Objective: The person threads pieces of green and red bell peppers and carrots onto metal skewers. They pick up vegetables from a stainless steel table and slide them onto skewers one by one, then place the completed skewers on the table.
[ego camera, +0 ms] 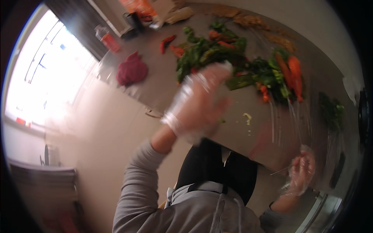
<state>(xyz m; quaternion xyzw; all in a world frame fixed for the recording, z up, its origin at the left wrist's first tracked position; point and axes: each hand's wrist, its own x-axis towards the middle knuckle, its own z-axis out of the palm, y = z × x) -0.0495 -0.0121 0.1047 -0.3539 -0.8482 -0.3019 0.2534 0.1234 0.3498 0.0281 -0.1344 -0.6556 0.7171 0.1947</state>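
Note:
My left hand (204, 96), in a clear plastic glove and blurred by motion, is over the table in front of a pile of dark green leafy vegetables (198, 54). Its thumb stands apart from the fingers, and I see nothing held in it. At the lower right, my gloved right hand (303, 169) is curled near the table edge around a thin stick (279, 171) that pokes out to the left. Several thin pale skewers (273, 122) run across the table from a cluster of greens and long orange-red vegetables (295, 74), probably peppers.
Red peppers (166, 44) and a crumpled dark-pink cloth (132, 70) lie on the grey table (233, 128). A plastic bottle with a red label (108, 39) stands at the far left corner. Brown dried-looking bundles (250, 21) line the back; another green bunch (332, 112) lies right.

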